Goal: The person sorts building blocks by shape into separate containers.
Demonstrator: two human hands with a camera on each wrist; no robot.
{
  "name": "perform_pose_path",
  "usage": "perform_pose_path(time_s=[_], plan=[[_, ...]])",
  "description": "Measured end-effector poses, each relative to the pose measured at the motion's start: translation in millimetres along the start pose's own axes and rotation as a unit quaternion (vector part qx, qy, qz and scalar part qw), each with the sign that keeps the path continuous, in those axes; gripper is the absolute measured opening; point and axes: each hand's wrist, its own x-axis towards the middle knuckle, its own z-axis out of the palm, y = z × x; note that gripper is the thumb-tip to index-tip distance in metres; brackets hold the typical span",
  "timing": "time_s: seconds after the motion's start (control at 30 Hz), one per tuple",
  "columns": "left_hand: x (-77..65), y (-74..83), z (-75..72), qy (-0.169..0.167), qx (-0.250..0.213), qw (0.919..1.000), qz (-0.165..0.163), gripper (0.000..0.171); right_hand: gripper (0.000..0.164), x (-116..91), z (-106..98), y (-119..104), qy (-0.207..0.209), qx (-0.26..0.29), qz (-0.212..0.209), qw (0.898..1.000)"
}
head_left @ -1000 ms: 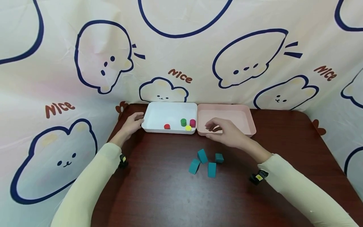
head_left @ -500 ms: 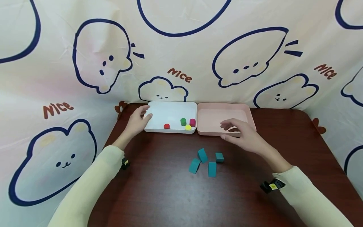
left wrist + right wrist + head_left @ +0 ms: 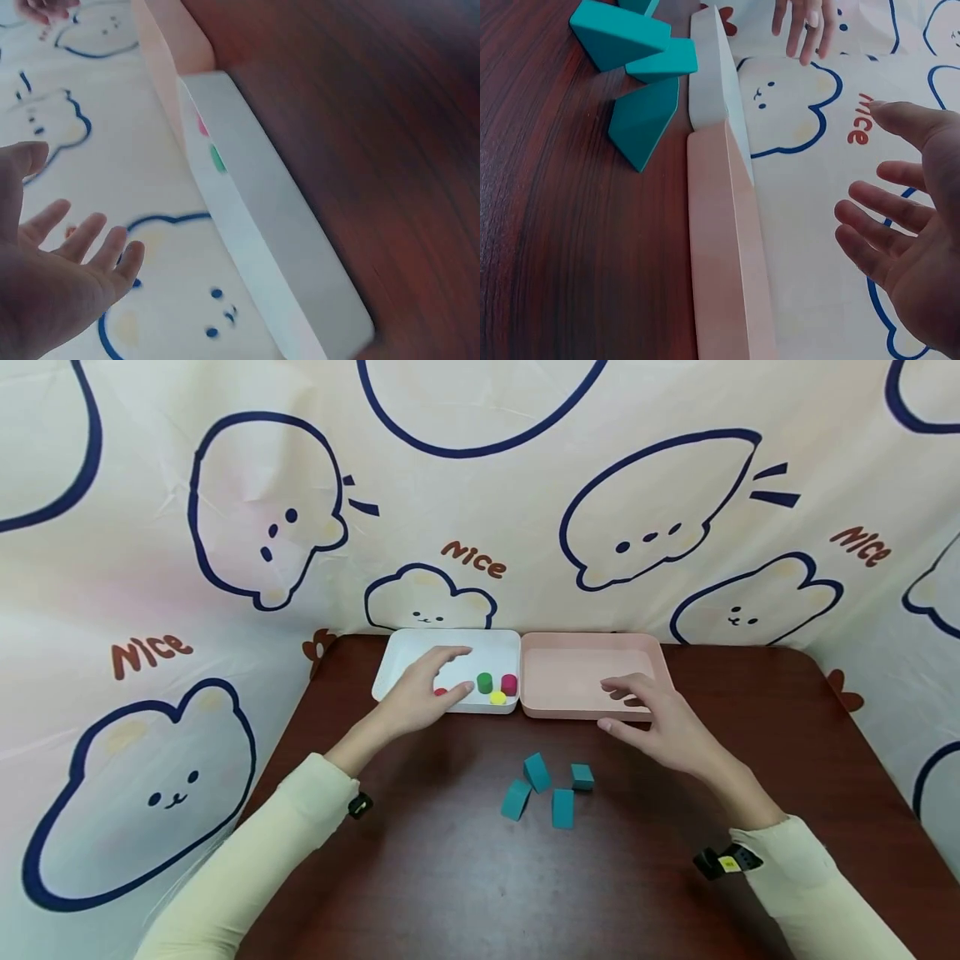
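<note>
My left hand (image 3: 422, 693) hovers over the white tray (image 3: 390, 668), thumb and fingers spread and nothing in them. Its fingertips point toward a green cylinder (image 3: 485, 683) in the tray's right part. Beside that cylinder are a magenta cylinder (image 3: 509, 685) and a yellow piece (image 3: 498, 698). A red piece (image 3: 440, 692) is partly covered by the hand. Over the right front of the pink tray (image 3: 570, 664) I hold my right hand (image 3: 656, 722), its fingers loosely bent with a gap to the thumb. In the right wrist view this hand (image 3: 922, 225) holds nothing.
Several teal blocks, one of them a slanted block (image 3: 562, 808), lie on the dark wooden table (image 3: 450, 877) in front of the trays. The two trays stand side by side at the back. Behind them hangs a printed cloth (image 3: 525, 510).
My left hand has moved right, from the white tray's left edge to above its middle. My right hand has shifted right and slightly toward me over the pink tray. The blocks have stayed put.
</note>
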Motion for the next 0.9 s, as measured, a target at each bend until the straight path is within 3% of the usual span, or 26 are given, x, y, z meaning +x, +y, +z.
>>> perform_pose_path(time_s=[0.1, 0.33, 0.53, 0.73, 0.9], plan=[[-0.1, 9.5, 8.3, -0.012, -0.004, 0.9998, 0.018, 0.062, 0.055, -1, -1, 4, 0.009, -0.009, 0.004, 1.000], [2.9, 24.2, 28.9, -0.044, -0.034, 0.9982, 0.022, 0.062, 0.056, -6, -6, 14, 0.024, -0.020, 0.018, 0.999], [2.5, 31.2, 49.5, -0.071, -0.048, 0.9947, 0.058, 0.057, 0.056, -10, -14, 27, 0.044, -0.028, 0.043, 0.998], [-2.8, 33.1, 70.9, -0.109, -0.073, 0.9886, 0.074, 0.056, 0.059, -12, -25, 48, 0.056, -0.033, 0.083, 0.994], [-7.6, 29.1, 84.2, -0.137, -0.067, 0.9851, 0.080, 0.056, 0.063, -12, -32, 66, 0.063, -0.025, 0.119, 0.991]])
